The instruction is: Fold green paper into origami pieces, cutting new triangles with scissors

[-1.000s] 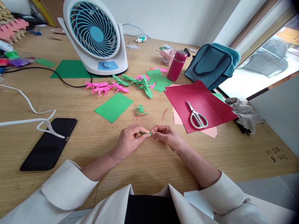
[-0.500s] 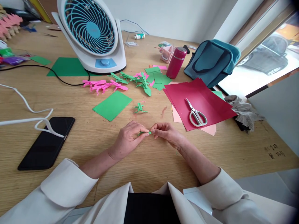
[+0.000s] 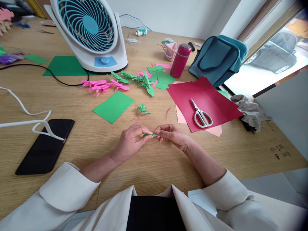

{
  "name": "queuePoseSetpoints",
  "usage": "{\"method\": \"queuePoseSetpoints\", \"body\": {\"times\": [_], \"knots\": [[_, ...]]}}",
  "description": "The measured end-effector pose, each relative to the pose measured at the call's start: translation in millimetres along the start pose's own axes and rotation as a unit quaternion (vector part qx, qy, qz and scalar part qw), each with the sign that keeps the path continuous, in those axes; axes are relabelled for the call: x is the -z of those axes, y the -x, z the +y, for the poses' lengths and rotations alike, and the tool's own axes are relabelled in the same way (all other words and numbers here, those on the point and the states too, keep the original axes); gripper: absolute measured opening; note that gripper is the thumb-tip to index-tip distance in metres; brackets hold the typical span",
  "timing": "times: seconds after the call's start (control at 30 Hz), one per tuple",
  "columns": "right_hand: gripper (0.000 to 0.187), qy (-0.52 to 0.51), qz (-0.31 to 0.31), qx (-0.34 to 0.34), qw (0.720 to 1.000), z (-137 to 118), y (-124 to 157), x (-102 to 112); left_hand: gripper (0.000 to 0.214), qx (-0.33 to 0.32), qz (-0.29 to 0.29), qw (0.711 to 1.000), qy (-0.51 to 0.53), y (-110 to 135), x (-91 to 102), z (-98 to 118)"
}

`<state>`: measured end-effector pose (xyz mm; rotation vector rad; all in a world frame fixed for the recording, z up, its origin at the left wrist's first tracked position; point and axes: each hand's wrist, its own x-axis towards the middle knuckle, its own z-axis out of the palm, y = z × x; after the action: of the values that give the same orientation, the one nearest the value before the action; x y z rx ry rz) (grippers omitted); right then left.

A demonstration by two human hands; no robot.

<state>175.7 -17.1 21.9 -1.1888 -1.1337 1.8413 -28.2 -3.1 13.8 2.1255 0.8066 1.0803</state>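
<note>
Between my two hands is a small folded strip of green paper (image 3: 154, 135), mostly hidden by the fingers. My left hand (image 3: 132, 138) pinches its left part between thumb and forefinger. The thumb and fingertips of my right hand (image 3: 171, 134) are closed on its right end. Just beyond my hands a small green folded-paper figure (image 3: 142, 109) with thin legs stands on the table. A stack of green paper (image 3: 114, 106) lies to its left. Farther back are pink folded figures (image 3: 103, 85) and green folded figures (image 3: 146, 83) in a row.
White-handled scissors (image 3: 201, 115) rest on red paper sheets (image 3: 214, 101) to the right. A phone (image 3: 45, 147) with a white cable lies at the left. Behind stand a fan (image 3: 106, 61), a magenta flask (image 3: 180, 61) and a teal bag (image 3: 216, 61).
The view has shifted slightly. My right thumb and fingers have changed position a little on the green paper, and more of the strip shows between my hands.
</note>
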Motion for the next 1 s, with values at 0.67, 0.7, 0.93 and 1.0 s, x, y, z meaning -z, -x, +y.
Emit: {"method": "queuePoseSetpoints", "body": {"times": [0.67, 0.7, 0.93, 1.0], "knots": [[0.036, 0.035, 0.039, 0.015, 0.999, 3.9, -2.2, -6.1, 0.005, 0.039, -0.012, 0.999, -0.019, 3.9, -2.1, -2.0], [0.036, 0.038, 0.042, 0.015, 0.998, 4.2, -2.2, -6.4, 0.006, 0.043, -0.012, 0.999, -0.024, 4.0, -2.2, -2.0], [0.039, 0.051, 0.040, 0.033, 0.997, 9.6, -3.2, -4.7, 0.009, 0.055, -0.014, 0.998, -0.020, 3.4, -1.2, 0.5], [0.040, 0.059, 0.037, 0.037, 0.997, 10.5, -3.4, -4.1, 0.008, 0.050, -0.010, 0.998, -0.023, 3.2, -1.1, 1.3]]}}
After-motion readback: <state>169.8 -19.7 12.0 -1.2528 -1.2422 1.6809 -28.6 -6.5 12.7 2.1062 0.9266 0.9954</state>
